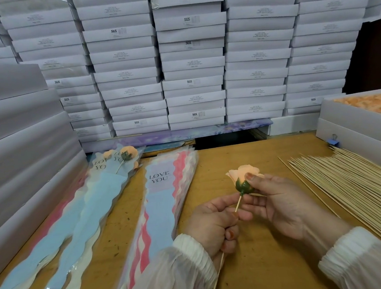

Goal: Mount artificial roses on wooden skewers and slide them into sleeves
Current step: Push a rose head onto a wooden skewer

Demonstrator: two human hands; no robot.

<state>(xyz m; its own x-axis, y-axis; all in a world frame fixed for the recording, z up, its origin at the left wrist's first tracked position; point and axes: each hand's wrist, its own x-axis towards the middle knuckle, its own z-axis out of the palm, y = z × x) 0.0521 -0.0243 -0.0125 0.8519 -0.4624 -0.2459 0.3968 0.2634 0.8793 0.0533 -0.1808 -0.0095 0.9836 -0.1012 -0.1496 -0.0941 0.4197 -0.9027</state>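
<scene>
sleeves (pixel 160 207) left on table (pixel 264 264) | skewers (pixel 354 187) right | boxes (pixel 191 59) behind

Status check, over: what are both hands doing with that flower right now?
Left hand grips thin wooden skewer. Right hand pinches peach artificial rose, seated on skewer tip. Nothing in the way.

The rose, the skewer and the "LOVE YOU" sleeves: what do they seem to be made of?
Rose: seemingly matte foam or fabric, with soft peach petals and a glossier green plastic-looking calyx. Skewer: pale bare wood or bamboo, thin and straight like the skewer pile. Sleeves: clear glossy plastic film with printed pastel panels, judging by glare along their edges.
</scene>
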